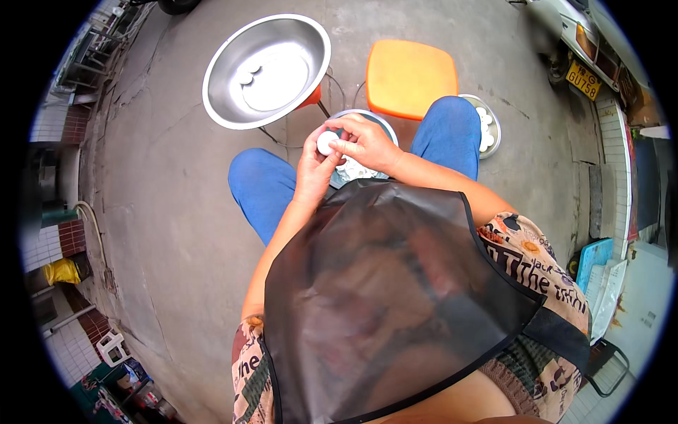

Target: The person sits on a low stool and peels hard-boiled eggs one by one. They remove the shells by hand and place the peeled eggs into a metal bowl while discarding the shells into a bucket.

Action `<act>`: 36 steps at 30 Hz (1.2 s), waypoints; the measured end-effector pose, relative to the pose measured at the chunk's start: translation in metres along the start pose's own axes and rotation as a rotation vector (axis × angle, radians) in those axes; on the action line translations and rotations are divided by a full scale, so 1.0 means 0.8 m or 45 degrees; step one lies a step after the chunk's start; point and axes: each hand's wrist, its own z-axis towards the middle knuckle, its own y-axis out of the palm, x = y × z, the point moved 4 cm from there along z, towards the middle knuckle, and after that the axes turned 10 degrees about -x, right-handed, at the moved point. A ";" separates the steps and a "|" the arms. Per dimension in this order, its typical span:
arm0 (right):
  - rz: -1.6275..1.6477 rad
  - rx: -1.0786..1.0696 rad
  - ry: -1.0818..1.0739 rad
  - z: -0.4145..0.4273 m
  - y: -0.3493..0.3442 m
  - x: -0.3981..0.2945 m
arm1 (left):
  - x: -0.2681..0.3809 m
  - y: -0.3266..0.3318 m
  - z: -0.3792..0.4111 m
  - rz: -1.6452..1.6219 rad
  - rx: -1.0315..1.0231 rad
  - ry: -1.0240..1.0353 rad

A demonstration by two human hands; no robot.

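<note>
A white egg [327,143] is held between my two hands, over a basin [391,129] between my knees. My left hand [311,172] wraps around the egg from the left. From the right, my right hand [372,140] meets it, thumb pressed on its surface. Under my hands, white broken pieces [354,169] that look like eggshell lie in the basin. Part of that basin is hidden by my hands and the dark apron [392,297]. I cannot tell how much shell is still on the held egg.
A large steel bowl [220,100] with a few white eggs [246,78] stands ahead on the left, on an orange-red support. An orange stool [412,78] is ahead right. Beside my right knee, a smaller bowl [497,139] holds several white eggs [485,130]. A parked vehicle [588,37] stands far right.
</note>
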 end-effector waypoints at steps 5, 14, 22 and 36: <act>-0.052 0.063 -0.187 0.001 -0.007 -0.001 | -0.001 -0.003 -0.002 0.055 0.033 -0.047; -0.258 0.019 -0.304 0.006 -0.019 -0.011 | 0.001 -0.008 0.007 0.195 0.115 -0.033; -0.243 -0.008 -0.294 0.006 -0.017 -0.007 | -0.010 -0.020 0.006 0.359 0.136 0.076; -0.169 -0.084 -0.266 0.001 -0.014 -0.004 | -0.003 -0.022 -0.001 0.607 0.124 0.117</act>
